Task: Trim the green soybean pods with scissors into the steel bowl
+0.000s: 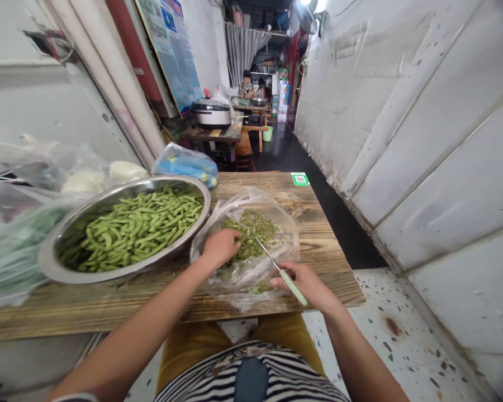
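Observation:
A clear plastic bag (285,223) lies spread on the wooden table, with green plant trimmings (255,229) on it. My left hand (222,245) rests at the left edge of the trimmings, fingers curled into them; what they hold, if anything, is hidden. In my right hand (304,282) are scissors (291,285) with pale green handles, their metal blades pointing up and left over the trimmings. To the left stands a large steel bowl (52,268) tilted toward me, holding many green bean pods (142,229).
A blue bag (186,164) sits behind the bowl, and plastic bags (17,240) crowd the left side. A QR card (300,178) lies at the table's far right corner. Further back are a cooker (212,114) on another table and a seated person (246,86).

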Tool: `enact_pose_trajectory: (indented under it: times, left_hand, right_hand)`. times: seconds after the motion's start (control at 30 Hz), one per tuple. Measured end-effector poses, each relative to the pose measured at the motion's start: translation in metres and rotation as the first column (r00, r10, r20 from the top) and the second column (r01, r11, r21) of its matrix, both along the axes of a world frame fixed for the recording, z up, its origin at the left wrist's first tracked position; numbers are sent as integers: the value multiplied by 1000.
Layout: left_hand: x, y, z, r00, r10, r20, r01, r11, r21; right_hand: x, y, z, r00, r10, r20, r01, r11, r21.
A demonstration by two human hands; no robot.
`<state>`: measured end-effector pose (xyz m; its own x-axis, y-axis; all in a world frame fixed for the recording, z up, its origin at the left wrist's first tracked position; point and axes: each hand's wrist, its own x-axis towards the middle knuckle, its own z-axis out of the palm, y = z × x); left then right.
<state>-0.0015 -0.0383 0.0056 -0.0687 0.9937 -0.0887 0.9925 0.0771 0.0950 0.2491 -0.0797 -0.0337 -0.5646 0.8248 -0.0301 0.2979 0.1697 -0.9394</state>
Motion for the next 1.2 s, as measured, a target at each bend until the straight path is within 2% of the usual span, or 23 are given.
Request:
enact_pose_trajectory:
  times: [0.17, 0.33, 0.43, 0.53, 0.6, 0.67, 0.7, 0.73, 0.8, 0.83, 0.87, 0.9, 0.97, 1.07, 1.2]
  left_hand:
    - [1, 1, 9, 999, 32, -26, -28, 989, 144]
    - [1, 5, 15, 1000, 5, -19, -4, 998, 56]
    - [6, 10, 9, 996, -24, -90, 23, 1000, -16]
    - [10, 14, 2, 992, -39, -124, 38, 999, -6]
    - [10, 17, 0, 997, -54, -49, 57, 997, 56]
    - [8, 18, 1, 983, -50, 176, 32, 994, 100]
    - [6, 18, 1, 937, -32, 348, 2, 996, 87]
    - [4, 18, 2, 845, 0, 534, -22, 999, 35]
    - [1, 15, 4, 560, 115, 821, -8, 991, -133]
    - [1, 13, 5, 421, 177, 890, 27, 978, -207]
    - [1, 11, 5, 318, 224, 921, 62, 965, -256]
    - [2, 8, 5, 261, 248, 933, 80, 958, -277]
    - [6, 3, 4, 246, 228, 942, 40, 969, -244]
    - [12, -2, 0, 303, 138, 943, -86, 989, -117]
    - [16, -5, -3, 369, 53, 928, -211, 977, 28]
  right_hand:
    - [4, -2, -3, 999, -29, 28, 28, 999, 31]
    - [4, -2, -2, 997, -46, 70, 42, 998, 49]
    - [1, -2, 0, 994, -43, 96, 39, 998, 44]
    - [-1, -3, 1, 994, -43, 99, 40, 999, 32]
    - [0, -3, 2, 995, -46, 92, 43, 999, 31]
    - [1, -3, 1, 995, -51, 82, 49, 998, 37]
    - [1, -3, 1, 996, -56, 76, 53, 998, 41]
    - [1, -2, 1, 995, -64, 70, 61, 997, 43]
    - [1, -1, 1, 995, -81, 66, 78, 996, 42]
    - [0, 0, 2, 994, -85, 66, 83, 996, 40]
    - [-1, 1, 3, 994, -85, 67, 83, 996, 39]
    - [-1, 1, 5, 995, -78, 68, 75, 996, 39]
    - [-2, 2, 8, 996, -58, 68, 55, 997, 45]
    - [-3, 1, 12, 994, -51, 93, 44, 997, 70]
    - [-5, 3, 17, 985, -74, 155, 59, 993, 99]
